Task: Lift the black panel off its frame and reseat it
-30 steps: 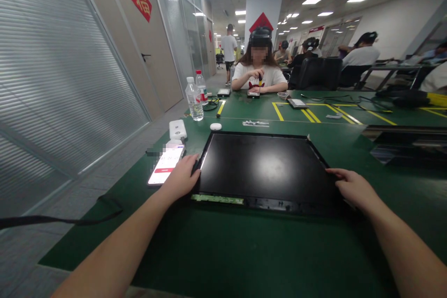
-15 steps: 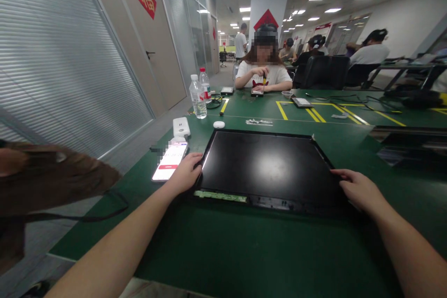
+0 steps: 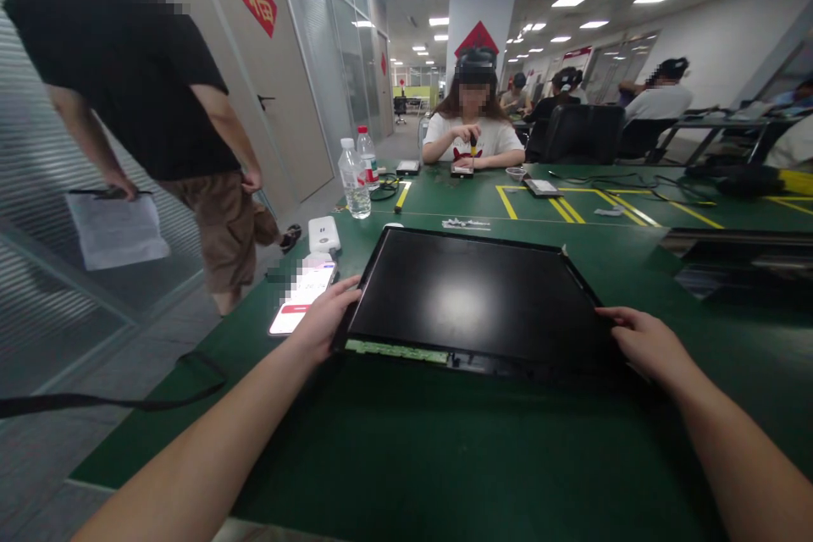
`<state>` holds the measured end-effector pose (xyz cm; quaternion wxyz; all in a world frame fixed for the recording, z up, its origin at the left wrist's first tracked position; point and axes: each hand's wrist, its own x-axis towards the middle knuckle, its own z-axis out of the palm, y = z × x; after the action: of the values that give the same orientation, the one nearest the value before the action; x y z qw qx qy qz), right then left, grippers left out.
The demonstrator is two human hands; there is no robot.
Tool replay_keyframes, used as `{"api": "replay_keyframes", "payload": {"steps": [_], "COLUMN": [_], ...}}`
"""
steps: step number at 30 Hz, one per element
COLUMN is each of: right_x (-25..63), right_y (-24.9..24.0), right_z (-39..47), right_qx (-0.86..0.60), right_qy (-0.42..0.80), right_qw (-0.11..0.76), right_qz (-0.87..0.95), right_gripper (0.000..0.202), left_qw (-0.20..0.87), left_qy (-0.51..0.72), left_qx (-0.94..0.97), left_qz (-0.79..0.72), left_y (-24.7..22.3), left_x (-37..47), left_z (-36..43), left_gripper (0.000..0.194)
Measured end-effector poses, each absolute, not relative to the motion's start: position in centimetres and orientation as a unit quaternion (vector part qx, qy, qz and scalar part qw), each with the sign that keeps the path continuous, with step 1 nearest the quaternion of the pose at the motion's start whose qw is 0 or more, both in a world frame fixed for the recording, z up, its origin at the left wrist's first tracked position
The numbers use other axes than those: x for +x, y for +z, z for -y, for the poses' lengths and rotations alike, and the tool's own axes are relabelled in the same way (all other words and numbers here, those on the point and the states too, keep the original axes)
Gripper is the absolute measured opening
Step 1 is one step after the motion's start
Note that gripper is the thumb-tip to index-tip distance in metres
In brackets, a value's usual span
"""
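1. One screen (image 3: 463, 296) is at 12 o'clock.
2. Left hand (image 3: 327, 318): fingers clamped on its 9 o'clock edge.
3. Right hand (image 3: 648, 347): clamped on its 3 o'clock edge.
4. Phone (image 3: 305, 306) at 10 o'clock.

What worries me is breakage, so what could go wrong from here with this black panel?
The black panel might slip, as the left hand and right hand hold it only by its side edges. The exposed green strip could get scraped. The left hand might also bump the phone beside it.
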<state>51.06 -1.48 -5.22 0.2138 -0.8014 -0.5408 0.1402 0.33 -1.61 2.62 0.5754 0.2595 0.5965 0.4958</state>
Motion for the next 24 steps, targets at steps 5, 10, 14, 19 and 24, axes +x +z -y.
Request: {"api": "replay_keyframes", "payload": {"steps": [5,10,14,19,24], "right_x": [50.8,51.0,51.0,50.8,50.5], "right_y": [-4.4,-5.0,-5.4,-5.2,-4.9], "right_z": [1.4,1.4,1.4,1.4,1.5], "right_qx": [-0.811,-0.812,-0.808,-0.806,-0.806], "right_qy": [0.176,0.187,0.175,0.17,0.172], "right_qw": [0.242,0.251,0.264,0.265,0.263], "right_qz": [0.502,0.493,0.497,0.501,0.501], "right_gripper": [0.051,0.051,0.053,0.054,0.054], "left_qw": [0.622,0.598,0.618,0.617,0.579], "left_qy": [0.483,0.455,0.447,0.443,0.472], "left_qx": [0.249,0.308,0.303,0.317,0.347], "left_qz": [-0.564,-0.583,-0.572,-0.568,-0.566], "left_y": [1.7,1.1,1.4,1.8,1.7], "left_x": [-0.1,-0.9,-0.8,-0.5,-0.5], "left_z": [1.2,1.3,1.5,1.6,1.7], "left_gripper": [0.068,0.109,0.087,0.056,0.052]}}
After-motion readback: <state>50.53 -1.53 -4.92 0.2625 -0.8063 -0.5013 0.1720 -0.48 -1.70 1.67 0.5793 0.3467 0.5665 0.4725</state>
